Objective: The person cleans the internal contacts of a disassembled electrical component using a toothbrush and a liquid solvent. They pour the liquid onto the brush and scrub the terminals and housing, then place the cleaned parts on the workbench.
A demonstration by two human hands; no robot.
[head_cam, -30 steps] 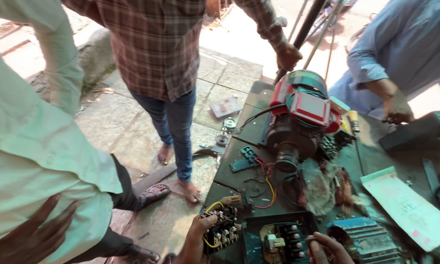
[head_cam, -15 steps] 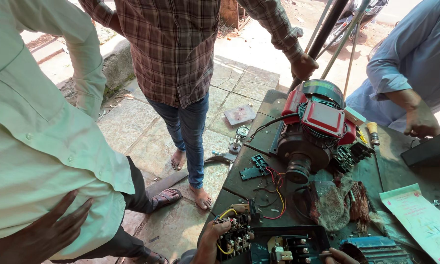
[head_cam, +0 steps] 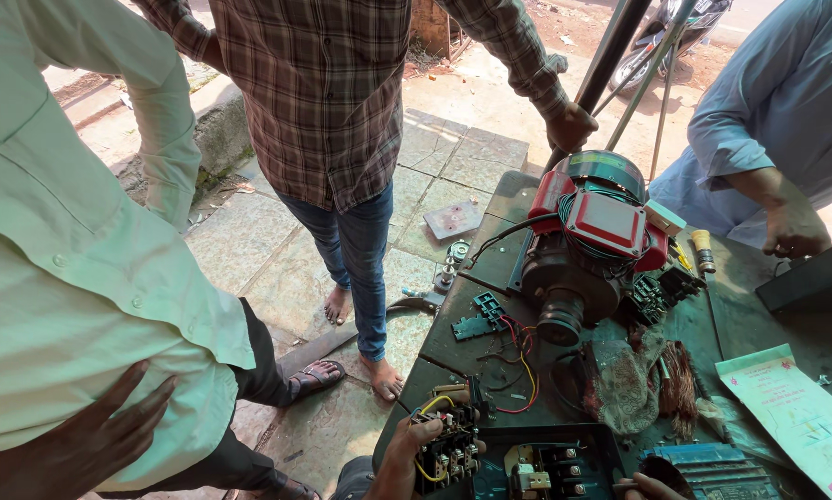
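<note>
At the bottom edge of the view, the left hand [head_cam: 399,458] is clamped on a black contactor block [head_cam: 446,444] with metal screw terminals and yellow wires, held just over the near-left corner of the dark, worn metal surface [head_cam: 490,255]. Only the fingertips of the right hand [head_cam: 652,485] show; whether they grip anything cannot be told. Between the hands lies an open teal starter box [head_cam: 541,463]. Beyond them sits a red and black electric motor [head_cam: 592,245], rounded and greasy, with loose red wires [head_cam: 513,356] and a dirty rag [head_cam: 620,384] crowding the room between. Left of the left hand, the surface drops to a stone-paved floor [head_cam: 268,250].
</note>
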